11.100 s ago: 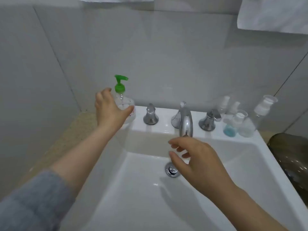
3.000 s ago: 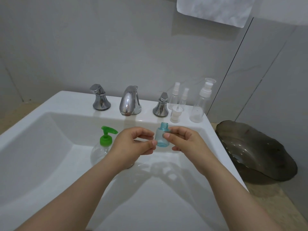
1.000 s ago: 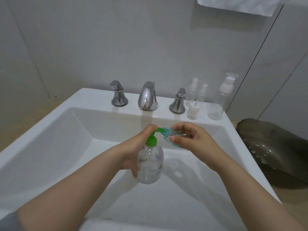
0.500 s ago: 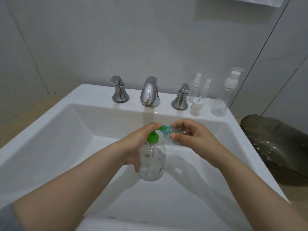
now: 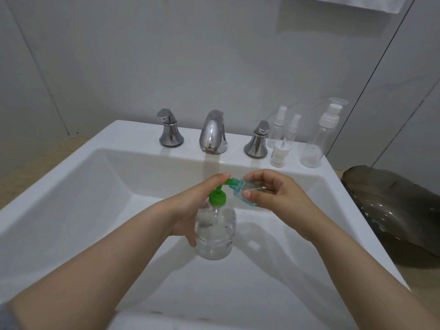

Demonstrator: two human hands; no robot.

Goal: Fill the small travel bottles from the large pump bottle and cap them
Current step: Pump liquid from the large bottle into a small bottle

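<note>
My left hand (image 5: 190, 210) grips the clear pump bottle (image 5: 215, 234) over the sink basin, with a finger on top of its green pump head (image 5: 217, 195). My right hand (image 5: 273, 194) pinches a small blue travel bottle (image 5: 245, 191), tilted so that its open neck meets the green spout. On the sink's back right ledge stand two slim clear spray bottles (image 5: 277, 132), a short white-topped piece (image 5: 279, 154) and a taller clear pump bottle (image 5: 315, 144).
The white sink (image 5: 71, 186) has a chrome spout (image 5: 213, 133) between two chrome handles (image 5: 170, 132). A dark glass dish (image 5: 400, 210) lies on the counter to the right. A white towel (image 5: 352, 2) hangs at the top edge.
The view and both hands shifted only slightly in the last second; the pump bottle and blue bottle stay mouth to spout. Three seconds ago the pump bottle lay in the basin.
</note>
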